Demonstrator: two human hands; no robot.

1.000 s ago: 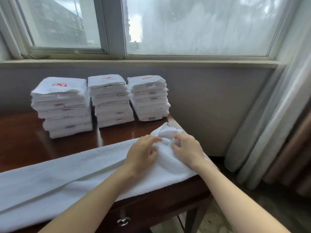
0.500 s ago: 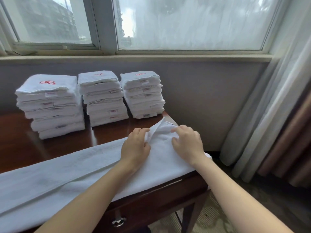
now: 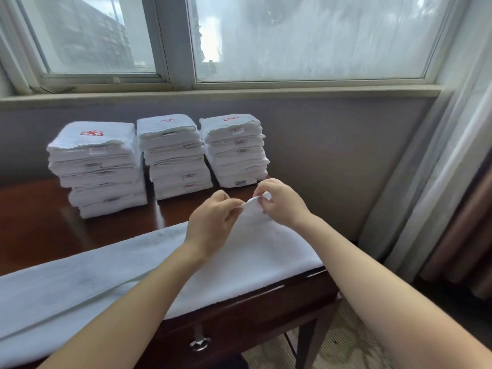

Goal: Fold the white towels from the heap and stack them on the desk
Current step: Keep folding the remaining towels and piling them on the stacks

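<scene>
A long white towel lies folded lengthwise across the front of the dark wooden desk. Its right end is lifted off the desk. My left hand pinches that raised edge from the left, and my right hand pinches the same edge at its far corner. Behind them stand three stacks of folded white towels with red embroidery: a left stack, a middle stack and a right stack.
A grey wall and a window sill run behind the desk. Curtains hang at the right beside the desk's edge. A drawer with a metal knob sits under the desk top, with patterned carpet below.
Both hands have raised the towel's right end off the desk, from a bunched grip to a pinch on its edge. The camera has moved closer to the desk.
</scene>
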